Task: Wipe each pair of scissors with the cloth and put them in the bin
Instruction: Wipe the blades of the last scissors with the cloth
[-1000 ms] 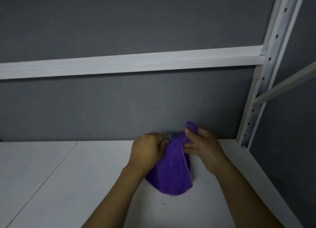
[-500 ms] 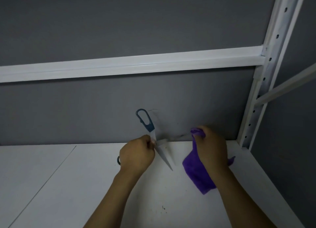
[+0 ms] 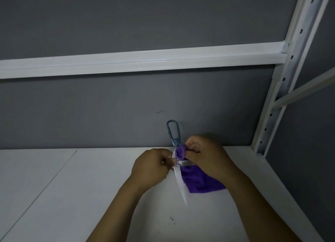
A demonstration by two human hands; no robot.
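One scissors (blades splayed), loop far, tip near

SITE: I read a storage bay | EVIDENCE: slotted white steel upright, right; white crossbeam, far; white shelf board, near; grey wall behind.

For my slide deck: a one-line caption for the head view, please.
Left hand holds blue-handled steel scissors while right hand pinches purple cloth against them above white shelf.
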